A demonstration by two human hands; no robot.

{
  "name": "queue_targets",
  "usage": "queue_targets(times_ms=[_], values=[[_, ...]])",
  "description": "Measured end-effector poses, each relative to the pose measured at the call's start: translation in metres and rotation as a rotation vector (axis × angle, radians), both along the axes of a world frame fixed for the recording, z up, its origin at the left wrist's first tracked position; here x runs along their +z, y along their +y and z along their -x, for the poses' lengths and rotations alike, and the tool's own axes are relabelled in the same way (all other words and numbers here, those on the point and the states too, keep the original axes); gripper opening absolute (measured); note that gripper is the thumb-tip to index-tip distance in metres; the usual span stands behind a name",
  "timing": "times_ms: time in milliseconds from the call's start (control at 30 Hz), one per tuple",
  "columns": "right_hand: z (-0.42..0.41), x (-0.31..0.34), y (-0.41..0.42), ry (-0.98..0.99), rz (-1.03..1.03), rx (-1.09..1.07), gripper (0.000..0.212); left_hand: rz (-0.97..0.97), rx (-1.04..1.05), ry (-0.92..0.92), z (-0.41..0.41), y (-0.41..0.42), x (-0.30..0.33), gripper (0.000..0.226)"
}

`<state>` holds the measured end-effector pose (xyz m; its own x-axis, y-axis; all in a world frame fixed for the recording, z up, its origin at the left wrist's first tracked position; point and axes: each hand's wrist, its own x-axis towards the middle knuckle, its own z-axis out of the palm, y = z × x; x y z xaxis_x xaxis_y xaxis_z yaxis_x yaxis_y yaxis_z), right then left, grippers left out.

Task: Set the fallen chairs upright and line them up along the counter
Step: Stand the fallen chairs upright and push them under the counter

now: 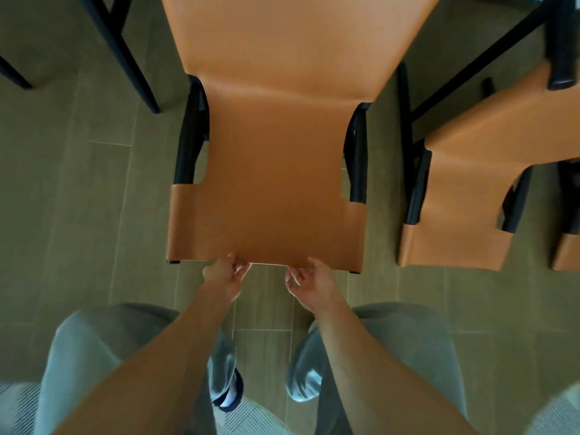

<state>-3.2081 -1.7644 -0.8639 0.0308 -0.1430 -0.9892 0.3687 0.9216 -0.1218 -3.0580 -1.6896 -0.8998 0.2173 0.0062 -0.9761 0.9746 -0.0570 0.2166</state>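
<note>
Directly below me stands an orange leather chair (pixel 266 183) with a black frame, seen from above, its backrest top edge nearest to me. My left hand (pixel 224 276) pinches that top edge left of centre, thumb on the front face. Right of centre, my right hand (pixel 312 282) holds the same edge, thumb on it and fingers curled behind. A second orange chair (pixel 464 202) stands just to the right, facing the same way. At the far right edge, part of a third orange chair (pixel 566 252) shows.
Black furniture legs (pixel 125 54) cross the top left, and a black frame bar (pixel 477 61) runs at the top right. The floor (pixel 78 199) is olive tile. My grey-trousered legs and a pale ribbed rug (pixel 251 419) fill the bottom.
</note>
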Motion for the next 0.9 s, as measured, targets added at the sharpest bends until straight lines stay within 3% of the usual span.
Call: queue_targets(times_ms=[67,167,300,433,567,733,900], values=[[-0.004,0.026,0.0,-0.013,-0.019,0.028,0.019,0.007,-0.086,0.013,-0.009,-0.002,0.037,0.011],[-0.014,0.079,0.0,-0.032,-0.025,-0.014,0.015,-0.017,-0.129,-0.047,-0.021,-0.002,0.088,0.022],[-0.027,0.145,-0.002,0.037,-0.04,0.007,0.014,-0.004,-0.13,-0.029,-0.029,-0.003,0.161,0.008],[-0.04,0.208,-0.004,0.122,-0.046,0.058,0.018,-0.021,-0.149,-0.002,-0.039,-0.008,0.23,0.016],[-0.059,0.27,-0.014,0.227,-0.021,0.071,0.029,-0.018,-0.192,0.009,-0.056,-0.021,0.291,0.007],[-0.088,0.338,-0.048,0.343,0.022,0.044,0.04,0.022,-0.205,-0.008,-0.089,-0.055,0.366,0.021],[-0.121,0.377,-0.101,0.367,0.088,0.057,0.03,0.091,-0.25,-0.035,-0.13,-0.11,0.407,0.027]])
